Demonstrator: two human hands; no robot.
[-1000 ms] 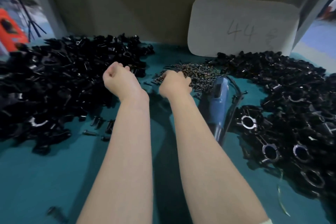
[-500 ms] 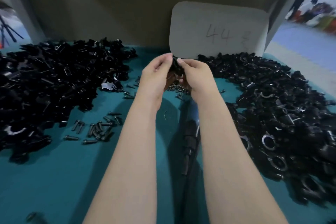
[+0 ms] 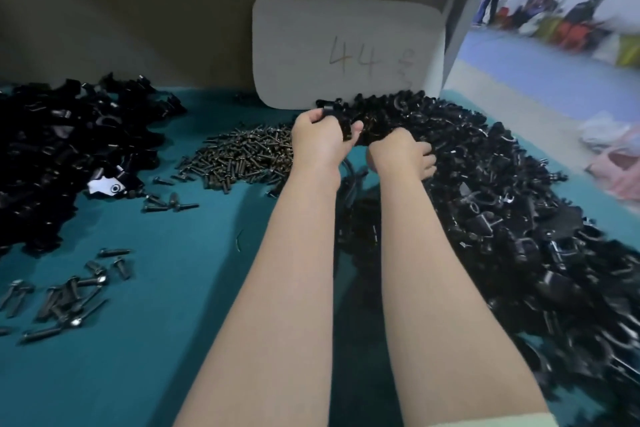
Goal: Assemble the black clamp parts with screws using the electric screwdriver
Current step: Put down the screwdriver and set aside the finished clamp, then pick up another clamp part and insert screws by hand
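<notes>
My left hand [image 3: 317,142] is raised at the far middle of the table and grips a black clamp part [image 3: 337,116] between thumb and fingers. My right hand [image 3: 403,154] lies palm down on the big heap of black clamp parts [image 3: 502,218] at the right, fingers spread into the pile; whether it holds one is hidden. A mound of dark screws [image 3: 242,156] lies just left of my left hand. The electric screwdriver [image 3: 356,218] is mostly hidden between my forearms, only its dark body and cable showing.
A second heap of black parts [image 3: 62,156] fills the left side. Loose bolts [image 3: 65,298] are scattered at the near left on the teal table [image 3: 166,340]. A white card marked 44 [image 3: 346,48] leans on the back wall. People stand far off at the right.
My hands were together holding the part; they have now separated. The left keeps the clamp part, and the right has dropped onto the right-hand pile. The view has swung rightward.
</notes>
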